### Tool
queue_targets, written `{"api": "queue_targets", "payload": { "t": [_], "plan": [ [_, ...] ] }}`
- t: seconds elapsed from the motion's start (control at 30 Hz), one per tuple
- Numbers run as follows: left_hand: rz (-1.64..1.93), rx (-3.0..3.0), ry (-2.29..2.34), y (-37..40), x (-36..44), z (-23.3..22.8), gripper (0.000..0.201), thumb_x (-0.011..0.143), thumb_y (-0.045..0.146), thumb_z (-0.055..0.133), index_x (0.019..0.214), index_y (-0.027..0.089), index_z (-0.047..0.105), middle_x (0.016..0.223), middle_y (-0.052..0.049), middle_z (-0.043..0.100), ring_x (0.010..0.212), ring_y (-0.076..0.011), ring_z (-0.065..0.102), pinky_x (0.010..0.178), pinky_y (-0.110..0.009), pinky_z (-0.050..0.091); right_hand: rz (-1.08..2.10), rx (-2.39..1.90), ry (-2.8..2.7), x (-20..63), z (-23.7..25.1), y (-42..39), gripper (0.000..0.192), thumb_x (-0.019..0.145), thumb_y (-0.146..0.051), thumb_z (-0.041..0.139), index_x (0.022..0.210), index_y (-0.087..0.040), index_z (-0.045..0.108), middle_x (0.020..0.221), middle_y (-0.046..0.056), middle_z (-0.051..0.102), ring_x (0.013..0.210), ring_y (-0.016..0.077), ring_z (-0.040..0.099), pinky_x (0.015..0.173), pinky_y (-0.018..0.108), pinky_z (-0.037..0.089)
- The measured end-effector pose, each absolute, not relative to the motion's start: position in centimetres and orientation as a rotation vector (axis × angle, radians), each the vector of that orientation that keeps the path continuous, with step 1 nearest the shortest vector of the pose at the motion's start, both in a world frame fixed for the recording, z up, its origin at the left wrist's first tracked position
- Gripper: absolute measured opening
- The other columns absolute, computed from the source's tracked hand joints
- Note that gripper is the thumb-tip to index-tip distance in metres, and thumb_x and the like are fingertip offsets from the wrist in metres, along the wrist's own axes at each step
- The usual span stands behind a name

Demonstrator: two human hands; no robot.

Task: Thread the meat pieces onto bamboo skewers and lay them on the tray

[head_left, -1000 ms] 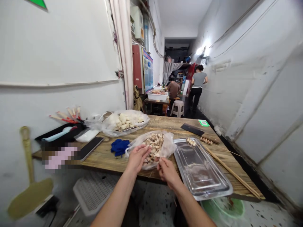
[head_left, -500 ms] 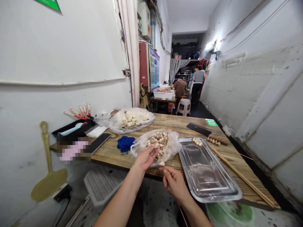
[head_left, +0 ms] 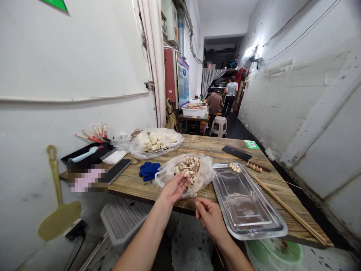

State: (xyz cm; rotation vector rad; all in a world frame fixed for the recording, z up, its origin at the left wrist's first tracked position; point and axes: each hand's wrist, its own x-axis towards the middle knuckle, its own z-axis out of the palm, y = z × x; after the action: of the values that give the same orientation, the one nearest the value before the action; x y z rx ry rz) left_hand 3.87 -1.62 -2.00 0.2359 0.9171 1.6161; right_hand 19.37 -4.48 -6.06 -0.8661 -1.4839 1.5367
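My left hand (head_left: 173,188) pinches a small pale piece of food at the near edge of a clear plastic bag of chopped pieces (head_left: 188,169). My right hand (head_left: 208,215) sits just below the table edge and grips a thin bamboo skewer (head_left: 192,189) that points up toward the left fingers. A shiny metal tray (head_left: 248,203) lies to the right of the bag, with a finished skewer of pieces (head_left: 234,168) at its far end.
On the wooden table (head_left: 135,184) lie a second bag of white pieces (head_left: 156,143), a blue cloth (head_left: 148,170), a phone (head_left: 117,170), a cleaver (head_left: 237,152) and loose skewers (head_left: 287,210). A green bucket (head_left: 273,254) stands below. Two people are far down the corridor.
My right hand dropped below the table edge with the skewer, and my left hand lifted a piece from the bag toward the skewer tip. The camera view shifted slightly.
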Motion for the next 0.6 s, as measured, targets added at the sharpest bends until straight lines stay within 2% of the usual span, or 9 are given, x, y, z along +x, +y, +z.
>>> {"api": "queue_targets", "payload": {
  "t": [0.17,0.3,0.43,0.6],
  "plan": [
    [1.62,0.23,0.899,-1.7,3.9,-1.8,0.006,0.07,0.009,0.061,0.076,0.008,0.06,0.075,-0.009,0.066,0.072,-0.0157,0.064,0.068,-0.024,0.053,1.667,-0.849,-1.343,19.2,-6.1,-4.8,0.032,0.069,-0.045,0.057,0.062,-0.015,0.051,0.047,-0.005,0.051,0.026,0.0027,0.034,0.026,0.014,0.024],
    [1.61,0.263,0.888,-1.9,3.9,-1.8,0.009,0.07,0.01,0.06,0.079,0.008,0.061,0.076,-0.01,0.066,0.072,-0.0152,0.064,0.067,-0.024,0.052,1.707,-0.899,-1.262,19.2,-5.8,-4.7,0.033,0.067,-0.045,0.06,0.061,-0.015,0.049,0.043,-0.007,0.047,0.024,0.0011,0.029,0.024,0.013,0.019],
    [1.62,0.311,0.886,-2.1,3.9,-1.9,0.012,0.071,0.01,0.06,0.083,0.007,0.061,0.079,-0.012,0.066,0.072,-0.0144,0.063,0.068,-0.023,0.052,1.785,-0.849,-1.219,19.4,-5.4,-4.7,0.032,0.07,-0.045,0.057,0.065,-0.014,0.052,0.044,-0.008,0.044,0.025,-0.0004,0.023,0.025,0.013,0.014],
    [1.619,0.322,0.865,-2.0,4.0,-1.9,0.012,0.071,0.011,0.06,0.083,0.008,0.062,0.079,-0.011,0.066,0.071,-0.0135,0.062,0.068,-0.022,0.051,1.829,-0.819,-1.231,19.4,-5.1,-4.9,0.034,0.068,-0.047,0.058,0.074,-0.014,0.056,0.044,-0.009,0.042,0.026,0.0003,0.021,0.025,0.014,0.016]
  ]
}}
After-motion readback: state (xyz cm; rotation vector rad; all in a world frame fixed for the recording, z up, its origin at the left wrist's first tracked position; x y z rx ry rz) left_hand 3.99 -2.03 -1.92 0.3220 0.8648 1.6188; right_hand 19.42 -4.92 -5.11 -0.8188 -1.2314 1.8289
